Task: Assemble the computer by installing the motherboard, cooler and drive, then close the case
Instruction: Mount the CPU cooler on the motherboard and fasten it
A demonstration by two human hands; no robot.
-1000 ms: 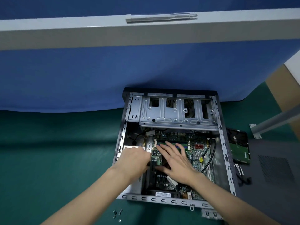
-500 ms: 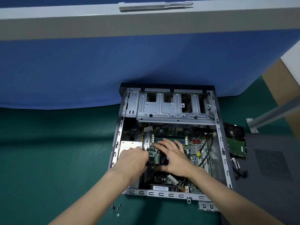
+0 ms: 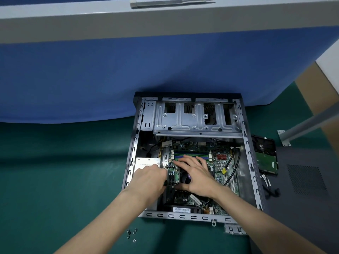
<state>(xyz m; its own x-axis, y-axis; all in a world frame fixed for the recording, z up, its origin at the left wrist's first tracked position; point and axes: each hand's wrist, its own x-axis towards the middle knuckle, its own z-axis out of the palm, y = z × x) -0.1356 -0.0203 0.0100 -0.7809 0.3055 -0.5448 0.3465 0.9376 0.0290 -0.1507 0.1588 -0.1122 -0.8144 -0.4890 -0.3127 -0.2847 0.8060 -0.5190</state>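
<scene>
The open computer case (image 3: 246, 162) lies flat on the green mat. The green motherboard (image 3: 218, 162) sits inside it. My right hand (image 3: 197, 176) rests with spread fingers on the black cooler (image 3: 185, 177), thumb at its near side. At the board's left edge my left hand (image 3: 149, 177) has its fingers curled downward, and what they touch is hidden. The drive (image 3: 266, 160) lies outside the case on the right, circuit side up.
The empty metal drive cage (image 3: 196, 118) fills the far end of the case. A dark side panel (image 3: 304, 182) lies at the right, with cables (image 3: 268, 187) on it. Several loose screws (image 3: 131, 234) lie on the mat. A screwdriver (image 3: 172, 1) rests on the blue partition.
My right hand's fingers have slid slightly left over the cooler. My left hand stays at the board's left edge. The view has shifted a little.
</scene>
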